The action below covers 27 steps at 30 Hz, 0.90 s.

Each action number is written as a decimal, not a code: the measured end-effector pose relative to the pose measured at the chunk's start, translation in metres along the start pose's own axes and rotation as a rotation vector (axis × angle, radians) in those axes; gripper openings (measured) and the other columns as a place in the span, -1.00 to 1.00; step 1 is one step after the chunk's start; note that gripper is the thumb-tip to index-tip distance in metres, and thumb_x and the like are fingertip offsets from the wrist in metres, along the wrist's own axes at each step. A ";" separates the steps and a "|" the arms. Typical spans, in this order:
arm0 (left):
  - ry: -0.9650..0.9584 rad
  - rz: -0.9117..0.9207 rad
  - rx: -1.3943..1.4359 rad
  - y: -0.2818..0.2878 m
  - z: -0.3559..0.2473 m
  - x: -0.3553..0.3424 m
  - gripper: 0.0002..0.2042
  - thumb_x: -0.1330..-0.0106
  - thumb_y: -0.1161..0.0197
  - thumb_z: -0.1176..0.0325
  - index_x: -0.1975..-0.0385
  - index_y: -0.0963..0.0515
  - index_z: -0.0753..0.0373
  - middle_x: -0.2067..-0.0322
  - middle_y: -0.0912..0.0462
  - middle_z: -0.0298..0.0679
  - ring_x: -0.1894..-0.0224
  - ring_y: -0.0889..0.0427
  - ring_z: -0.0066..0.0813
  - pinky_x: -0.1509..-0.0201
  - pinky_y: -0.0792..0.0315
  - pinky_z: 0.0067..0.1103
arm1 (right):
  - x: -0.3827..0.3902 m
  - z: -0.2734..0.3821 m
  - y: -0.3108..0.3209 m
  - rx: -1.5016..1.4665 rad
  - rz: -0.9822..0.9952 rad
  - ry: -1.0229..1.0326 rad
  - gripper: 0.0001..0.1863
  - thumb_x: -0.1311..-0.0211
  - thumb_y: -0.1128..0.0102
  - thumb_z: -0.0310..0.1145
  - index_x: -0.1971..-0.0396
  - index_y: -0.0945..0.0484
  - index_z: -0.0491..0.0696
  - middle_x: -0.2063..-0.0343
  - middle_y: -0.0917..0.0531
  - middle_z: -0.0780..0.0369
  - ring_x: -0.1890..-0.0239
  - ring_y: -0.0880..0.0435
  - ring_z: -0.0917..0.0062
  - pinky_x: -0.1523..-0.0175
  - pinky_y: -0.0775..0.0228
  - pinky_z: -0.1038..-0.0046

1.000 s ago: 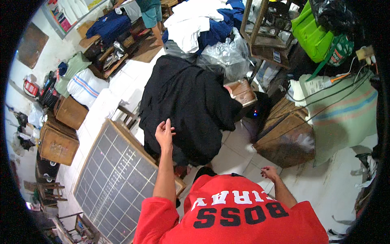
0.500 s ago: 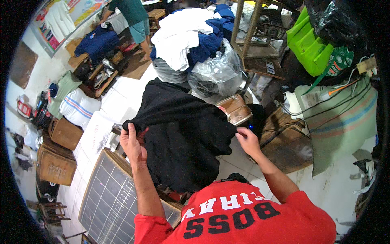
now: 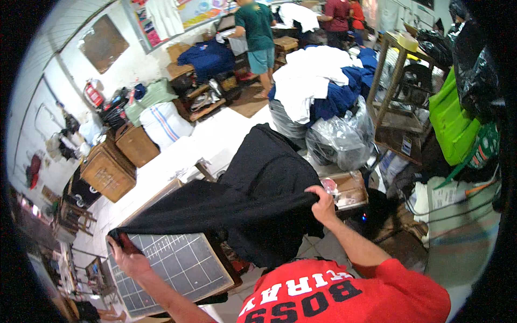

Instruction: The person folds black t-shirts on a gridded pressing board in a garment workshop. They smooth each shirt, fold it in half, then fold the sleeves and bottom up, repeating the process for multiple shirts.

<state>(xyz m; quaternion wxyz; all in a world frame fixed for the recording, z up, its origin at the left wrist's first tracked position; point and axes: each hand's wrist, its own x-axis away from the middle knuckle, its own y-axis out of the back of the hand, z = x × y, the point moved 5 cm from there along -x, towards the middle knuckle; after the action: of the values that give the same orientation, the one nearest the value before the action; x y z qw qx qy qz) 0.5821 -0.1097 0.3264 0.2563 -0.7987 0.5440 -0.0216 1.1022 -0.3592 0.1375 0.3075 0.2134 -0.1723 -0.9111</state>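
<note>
A large piece of black cloth [image 3: 264, 199] is stretched between my two hands. At its left end, my left hand [image 3: 129, 255] grips a corner above the dark gridded board [image 3: 180, 264]. My right hand [image 3: 322, 205] pinches the cloth's other edge, near a wooden box [image 3: 350, 189]. From the right hand the middle of the cloth hangs down in folds. Its far part lies over something I cannot make out. The cloth covers the far portion of the board, whose pale ruled lines show below it.
Beyond the cloth stands a heap of white and navy garments [image 3: 312, 81] above clear plastic bags [image 3: 339, 140]. Brown boxes [image 3: 110, 175] and a white sack [image 3: 164, 125] line the left. A wooden stand [image 3: 385, 89] is at right. A person [image 3: 254, 32] in green works at the back.
My left hand has swung left and nearer, drawing the cloth's corner out over the board. The right hand keeps its hold. The view has tilted up and turned left, bringing more people into sight.
</note>
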 end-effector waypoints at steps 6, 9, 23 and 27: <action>-0.486 0.654 -0.795 -0.047 -0.012 0.223 -0.11 -0.06 -0.61 0.29 -0.43 -0.30 0.30 -0.46 -0.27 0.01 -0.51 -0.24 -0.04 -0.56 -0.16 -0.19 | 0.067 0.151 0.003 -0.310 0.660 0.538 -0.51 0.17 -0.23 -0.55 0.08 -0.65 -0.07 0.14 -0.75 0.09 0.06 -0.76 0.15 -0.07 -0.61 0.29; -0.207 1.042 -0.657 -0.082 0.000 0.314 -0.30 0.03 -0.51 0.54 -0.24 -0.46 0.29 -0.12 -0.60 0.01 -0.21 -0.61 -0.13 -0.29 -0.45 -0.38 | 0.091 0.205 0.018 -0.246 0.804 0.864 -0.48 0.14 -0.38 -0.43 0.03 -0.60 -0.02 0.28 -0.70 0.18 0.24 -0.77 0.23 0.12 -0.63 0.29; -0.487 -0.031 -0.772 0.071 -0.153 0.323 -0.76 -0.06 -0.11 0.68 0.26 -0.57 0.38 0.39 -0.59 -0.21 0.30 -0.57 -0.40 0.09 -0.46 -0.53 | 0.187 0.184 -0.021 -1.217 1.281 -0.179 -0.76 -0.50 -0.18 -0.45 -0.02 -0.34 -0.10 0.26 -0.58 0.25 0.16 -0.64 0.55 -0.09 -0.52 0.45; -0.530 -0.174 -0.816 0.110 -0.183 0.329 -0.80 -0.08 -0.18 0.66 0.27 -0.55 0.38 0.39 -0.58 -0.20 0.30 -0.57 -0.40 0.09 -0.45 -0.52 | 0.252 0.238 -0.027 -0.834 1.150 0.485 -0.10 -0.21 -0.54 -0.01 -0.35 -0.18 -0.11 -0.06 -0.48 0.10 -0.16 -0.50 0.39 -0.24 -0.43 0.25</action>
<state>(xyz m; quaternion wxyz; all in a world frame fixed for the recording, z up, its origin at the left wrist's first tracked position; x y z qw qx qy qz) 0.5641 -0.5000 0.3570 0.0495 -0.8543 0.3556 0.3758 0.7896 -0.4550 0.2563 0.8199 0.1503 0.1757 -0.5238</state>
